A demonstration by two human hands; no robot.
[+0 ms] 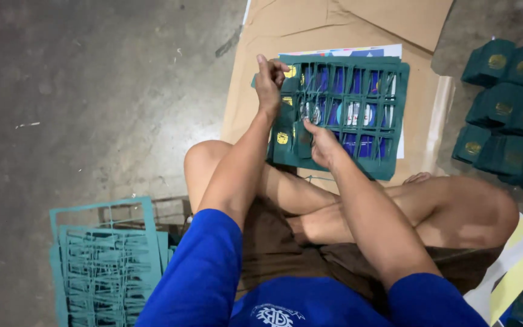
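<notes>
Person seated cross-legged on the floor (92, 91), a die-cut green card sheet (340, 115) lying on brown cardboard (334, 24) just ahead of the knees. Left hand (269, 82) is clenched at the sheet's far-left corner, apparently pinching a strip of the green waste lattice — what sits inside the fist cannot be made out. Right hand (321, 144) grips one of the small green pieces (302, 140) at the sheet's near-left edge, thumb on top. Judgement: the step in hand is pulling punched pieces free of the lattice. To do it well, keep the left hand holding the lattice taut and low while the right hand peels its piece along the cut line, not upward, so the gold-stamped face does not crease. Work row by row from the near-left corner. Finished green pieces (506, 103) are stacked well to the right of the right hand; spent lattice frames (104, 266) lie behind the left elbow — keep the two piles apart.
</notes>
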